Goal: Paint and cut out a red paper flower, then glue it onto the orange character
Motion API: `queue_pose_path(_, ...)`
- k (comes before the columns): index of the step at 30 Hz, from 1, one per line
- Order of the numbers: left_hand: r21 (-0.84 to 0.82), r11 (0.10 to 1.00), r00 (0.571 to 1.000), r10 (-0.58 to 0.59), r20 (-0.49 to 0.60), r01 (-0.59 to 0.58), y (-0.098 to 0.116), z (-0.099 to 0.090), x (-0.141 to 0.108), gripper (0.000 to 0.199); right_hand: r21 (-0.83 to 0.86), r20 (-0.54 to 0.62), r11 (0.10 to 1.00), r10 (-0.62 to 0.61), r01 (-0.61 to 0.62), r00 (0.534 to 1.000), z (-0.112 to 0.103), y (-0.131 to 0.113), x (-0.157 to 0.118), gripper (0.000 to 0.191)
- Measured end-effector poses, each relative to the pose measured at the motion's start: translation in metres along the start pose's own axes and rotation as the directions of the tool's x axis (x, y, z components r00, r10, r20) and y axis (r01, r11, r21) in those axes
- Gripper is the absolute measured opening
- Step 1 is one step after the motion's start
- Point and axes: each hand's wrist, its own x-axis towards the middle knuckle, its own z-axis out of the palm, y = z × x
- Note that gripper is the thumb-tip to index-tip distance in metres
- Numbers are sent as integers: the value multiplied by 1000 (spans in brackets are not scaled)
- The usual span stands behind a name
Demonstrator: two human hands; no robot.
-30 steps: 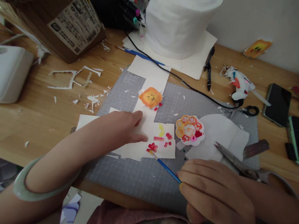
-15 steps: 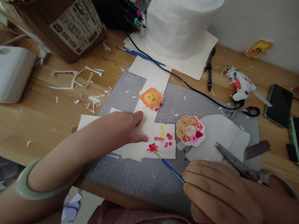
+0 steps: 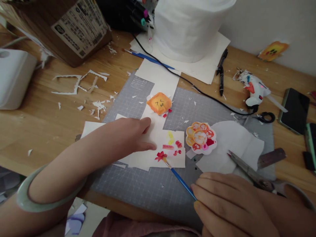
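Note:
In my right hand point(image 3: 229, 204) is a blue paintbrush point(image 3: 181, 181), its bristles at the edge of a small red painted flower point(image 3: 161, 156). The flower is on white paper point(image 3: 143, 160), beside yellow, pink and red dabs. My left hand point(image 3: 130, 134) rests on that paper with thumb and forefinger spread; its other fingers are hidden. Just above lies an orange diamond-shaped piece point(image 3: 160, 103) with a drawn face. To the right sits a flower-shaped cutout point(image 3: 201, 138) in orange, red and pink. Scissors point(image 3: 254, 172) lie partly behind my right hand.
A grey cutting mat point(image 3: 118, 184) lies under the papers. Behind stand a brown box point(image 3: 74, 29) and a white cylinder point(image 3: 190, 29). A black cable point(image 3: 197, 89) runs to a white glue gun point(image 3: 256, 90). A phone point(image 3: 295, 110) lies at right; paper scraps point(image 3: 98, 106) at left.
My right hand and the brush have shifted slightly down, and the bristles have moved a little to the right along the red flower. My left hand stays in place.

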Motion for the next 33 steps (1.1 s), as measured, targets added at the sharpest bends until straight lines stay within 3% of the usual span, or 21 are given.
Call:
queue_pose_path(3, -10, 1000, 999, -21, 37, 21, 4, -6, -1, 30, 95, -143, 993, 77, -64, 987, 14, -7, -5, 27)
queue_pose_path(7, 18, 1000, 998, -6, 57, 5, 7, -11, -1, 30, 70, -121, 997, 1, 7, 993, 18, -5, -8, 31)
queue_pose_path(12, 35, 999, 998, -10, 64, 8, 8, -13, -2, 29, 130, -156, 991, 31, -10, 987, 17, -3, -9, 34)
queue_pose_path(17, 19, 1000, 998, -7, 65, 5, 8, -13, -2, 28, 91, -162, 994, -46, 62, 986, 19, -4, -11, 29)
queue_pose_path(25, -8, 999, 999, -35, 11, 35, 3, -4, -1, 30, 130, -6, 991, -40, 40, 999, 11, -1, -16, 41)
queue_pose_path(29, -33, 997, 997, -64, 49, 66, 5, -6, 0, 31, 141, 51, 990, -27, 19, 998, 9, -1, -14, 49)
queue_pose_path(33, -48, 996, 993, -74, 89, 79, 9, -12, 1, 29, 149, 31, 989, -10, 6, 999, 8, -1, -9, 47)
